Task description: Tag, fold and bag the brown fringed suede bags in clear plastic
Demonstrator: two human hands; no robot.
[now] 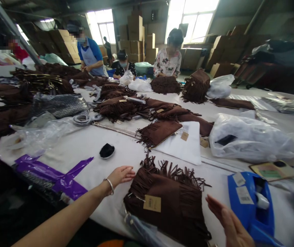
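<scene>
A dark brown fringed bag lies on the white table before me, its fringe spread toward the far side. On top of it rests a tan cardboard tag. My left hand, with a bracelet at the wrist, is at the bag's upper left corner, fingers stretched out and holding nothing. Off the bag's right edge, my right hand is held up, fingers extended and nothing in it. Clear plastic wrap covers a strap-like piece along the bag's near left edge.
A blue tape dispenser stands at right, near a phone. Ahead lie another fringed bag and a stuffed white plastic bag. A small dish with black material and purple tape are at left. Several people work across the table.
</scene>
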